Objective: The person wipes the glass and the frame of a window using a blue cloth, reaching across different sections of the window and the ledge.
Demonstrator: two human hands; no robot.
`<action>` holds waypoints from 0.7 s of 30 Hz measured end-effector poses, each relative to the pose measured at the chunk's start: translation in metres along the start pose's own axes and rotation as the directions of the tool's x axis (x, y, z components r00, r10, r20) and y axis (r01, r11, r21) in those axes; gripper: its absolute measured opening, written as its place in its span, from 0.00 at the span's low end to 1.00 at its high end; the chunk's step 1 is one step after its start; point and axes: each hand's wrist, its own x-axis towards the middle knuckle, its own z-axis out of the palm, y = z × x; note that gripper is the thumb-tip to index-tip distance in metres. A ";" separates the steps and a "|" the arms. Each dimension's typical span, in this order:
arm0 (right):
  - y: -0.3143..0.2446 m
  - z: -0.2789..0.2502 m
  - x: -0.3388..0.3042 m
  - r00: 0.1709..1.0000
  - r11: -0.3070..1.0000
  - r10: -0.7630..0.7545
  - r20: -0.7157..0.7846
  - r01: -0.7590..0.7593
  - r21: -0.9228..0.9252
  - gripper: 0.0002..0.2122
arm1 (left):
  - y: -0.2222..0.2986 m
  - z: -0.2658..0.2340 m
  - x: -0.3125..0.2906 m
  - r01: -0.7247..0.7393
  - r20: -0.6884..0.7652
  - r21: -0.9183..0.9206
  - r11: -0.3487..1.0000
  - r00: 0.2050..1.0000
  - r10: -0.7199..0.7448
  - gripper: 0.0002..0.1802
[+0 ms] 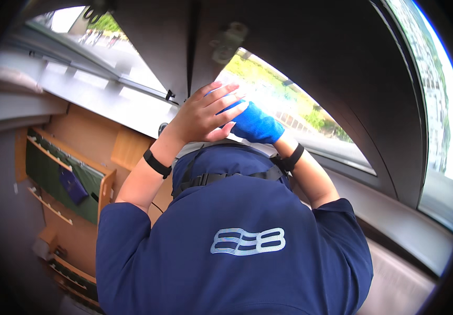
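Observation:
In front of my chest, both hands are raised close together. A bright blue cloth (260,125) covers my right hand (286,143) like a mitt, hiding its fingers; only the wrist side shows bare skin. My left hand (205,113) is bare, its fingers stretched out and slightly spread over the near-left side of the blue cloth. Whether it presses on the cloth or only hovers against it is hard to tell. Just beyond the hands rise dark window frames (300,37), with a blurred metal fitting (230,42) on one of them.
A pale window sill (137,113) runs along the left of the hands. Sunlit greenery shows through the glass. To the lower left stand wooden desks (108,189) with a dark green surface and a purple item (72,185). A grey ledge (384,220) lies at the right.

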 end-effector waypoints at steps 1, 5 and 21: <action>-0.010 -0.008 0.006 0.997 0.976 0.067 -0.028 -0.059 0.209 0.11 | 0.006 0.008 -0.022 0.109 -0.021 0.035 0.993 0.994 -0.109 0.28; -0.004 0.009 0.049 0.993 0.991 -0.026 0.115 0.011 0.133 0.12 | 0.045 0.040 -0.077 0.681 -0.129 -0.299 0.668 0.665 -0.736 0.41; 0.035 0.021 -0.021 0.723 0.947 0.218 0.655 0.006 -0.322 0.21 | 0.019 0.128 -0.168 0.958 -0.043 -0.285 0.033 0.021 -0.999 0.15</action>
